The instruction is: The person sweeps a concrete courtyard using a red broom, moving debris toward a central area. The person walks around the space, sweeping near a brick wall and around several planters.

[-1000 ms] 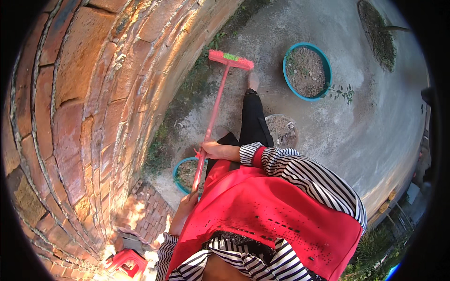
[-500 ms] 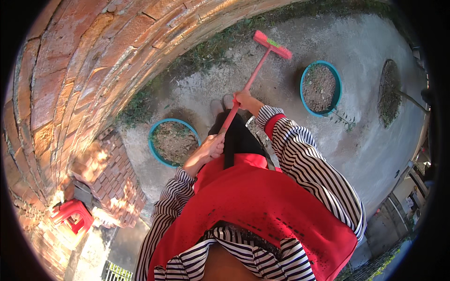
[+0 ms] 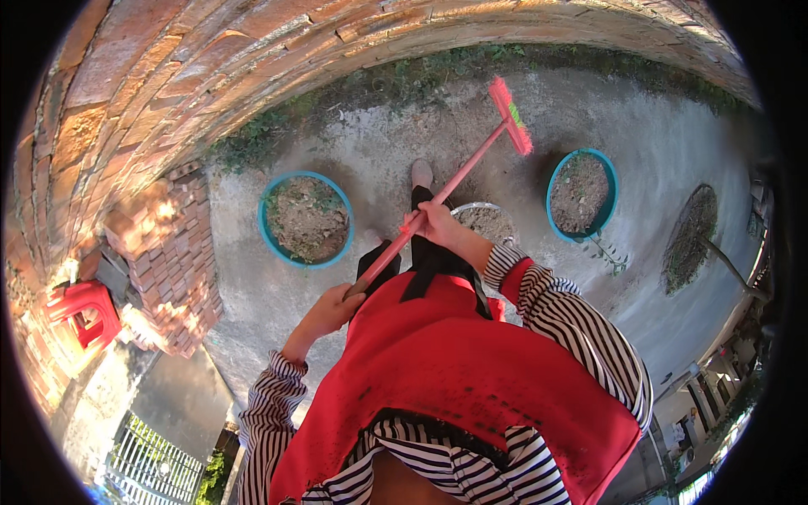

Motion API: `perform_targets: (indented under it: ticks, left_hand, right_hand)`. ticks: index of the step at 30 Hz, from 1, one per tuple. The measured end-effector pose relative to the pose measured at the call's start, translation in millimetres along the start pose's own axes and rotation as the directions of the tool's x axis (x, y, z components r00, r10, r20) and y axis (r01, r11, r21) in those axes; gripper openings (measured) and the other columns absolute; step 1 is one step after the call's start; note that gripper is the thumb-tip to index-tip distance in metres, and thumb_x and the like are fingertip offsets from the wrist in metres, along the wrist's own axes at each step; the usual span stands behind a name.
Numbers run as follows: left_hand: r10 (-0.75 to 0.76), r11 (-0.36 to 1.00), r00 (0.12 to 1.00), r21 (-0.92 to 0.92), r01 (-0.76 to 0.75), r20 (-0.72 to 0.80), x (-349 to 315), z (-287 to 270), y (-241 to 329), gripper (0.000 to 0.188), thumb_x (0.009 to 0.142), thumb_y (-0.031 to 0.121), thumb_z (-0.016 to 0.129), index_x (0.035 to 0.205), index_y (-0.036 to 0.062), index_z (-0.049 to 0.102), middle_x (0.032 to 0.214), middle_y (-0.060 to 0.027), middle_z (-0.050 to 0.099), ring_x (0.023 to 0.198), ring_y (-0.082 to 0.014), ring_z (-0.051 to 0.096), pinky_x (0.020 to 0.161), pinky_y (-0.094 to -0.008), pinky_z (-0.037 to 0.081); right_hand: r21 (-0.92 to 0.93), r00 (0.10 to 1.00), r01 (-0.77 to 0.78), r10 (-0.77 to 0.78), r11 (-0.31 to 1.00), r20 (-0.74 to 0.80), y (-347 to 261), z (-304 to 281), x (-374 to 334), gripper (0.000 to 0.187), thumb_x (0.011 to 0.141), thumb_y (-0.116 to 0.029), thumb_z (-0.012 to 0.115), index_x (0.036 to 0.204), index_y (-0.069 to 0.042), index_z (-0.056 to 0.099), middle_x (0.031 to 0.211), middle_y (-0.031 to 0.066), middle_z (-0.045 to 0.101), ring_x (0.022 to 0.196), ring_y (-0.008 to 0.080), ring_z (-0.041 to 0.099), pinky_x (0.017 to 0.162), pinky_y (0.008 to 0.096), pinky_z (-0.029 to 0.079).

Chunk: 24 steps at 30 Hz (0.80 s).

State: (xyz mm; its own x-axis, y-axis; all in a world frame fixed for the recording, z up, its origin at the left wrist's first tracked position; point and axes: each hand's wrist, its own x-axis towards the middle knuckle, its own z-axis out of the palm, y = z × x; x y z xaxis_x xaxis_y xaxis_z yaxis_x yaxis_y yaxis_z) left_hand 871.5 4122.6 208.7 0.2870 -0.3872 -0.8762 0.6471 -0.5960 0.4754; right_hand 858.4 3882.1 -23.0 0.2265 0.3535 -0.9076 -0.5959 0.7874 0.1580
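Observation:
A broom (image 3: 476, 158) with a pink handle and a pink bristle head slants across in front of me, its head far and to the right over the concrete. Lower down, my left hand (image 3: 331, 310) is closed round the end of the handle. Farther up the same handle, my right hand (image 3: 437, 224) grips it. Whether the bristles touch the ground I cannot tell. Just beyond my right wrist stands a pale-rimmed round pot (image 3: 486, 220) filled with soil, partly hidden by my arm.
Teal tubs of soil stand at the left (image 3: 349, 220) and right (image 3: 551, 200). A brick wall (image 3: 252, 59) curves along the left and far side, with weeds (image 3: 252, 139) at its foot. Stacked bricks (image 3: 172, 278) and a red stool (image 3: 103, 307) are at left, a tree bed (image 3: 690, 236) at right.
The broom head has swung round and shifted right, now turned more upright in the picture. Both hands have moved down and still hold the handle. My view has turned, and one foot has stepped forward.

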Motion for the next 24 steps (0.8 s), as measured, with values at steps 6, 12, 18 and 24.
perform_targets:
  ticks: [6,12,18,24]
  left_hand:
    - [-0.101,0.861,0.976,-0.474,0.183,0.193,98,36,-20,0.026,0.097,0.031,0.049,0.088,0.0066,0.047,0.060,0.0073,0.035,0.045,-0.0027,0.030,0.038,-0.0200,0.022]
    - [-0.262,0.789,0.960,-0.596,0.153,-0.099,-73,4,-169,0.020,0.097,0.027,0.050,0.093,0.0070,0.051,0.055,0.0082,0.035,0.039,-0.0019,0.029,0.035,-0.0196,0.021]
    - [-0.068,0.969,0.927,-0.244,-0.026,-0.368,-174,10,-275,0.016,0.095,0.021,0.052,0.091,0.0058,0.050,0.063,0.0045,0.042,0.049,-0.0025,0.036,0.041,-0.0208,0.028]
    - [-0.004,0.965,0.952,-0.251,-0.077,-0.306,-216,1,-291,0.016,0.095,0.020,0.053,0.093,0.0042,0.052,0.063,0.0043,0.044,0.050,-0.0039,0.038,0.043,-0.0225,0.031]
  right_hand:
    - [-0.279,0.882,0.222,-0.315,0.934,-0.352,-64,-62,82,0.010,0.087,-0.004,0.046,0.076,-0.003,0.046,0.065,0.0140,0.051,0.061,0.0309,0.056,0.057,0.0491,0.050]
    - [-0.529,0.969,0.135,-0.224,0.838,-0.108,180,35,161,0.012,0.079,0.006,0.054,0.074,-0.005,0.052,0.063,0.0112,0.050,0.060,0.0307,0.057,0.050,0.0493,0.048]
    - [-0.308,0.988,0.050,-0.002,0.950,0.153,325,84,136,0.014,0.089,0.001,0.049,0.076,0.002,0.046,0.062,0.0163,0.050,0.057,0.0327,0.056,0.053,0.0493,0.049]
    - [-0.240,0.990,0.073,-0.040,0.968,0.139,338,85,68,0.007,0.091,-0.004,0.048,0.085,0.000,0.046,0.066,0.0142,0.052,0.060,0.0303,0.058,0.061,0.0490,0.054]
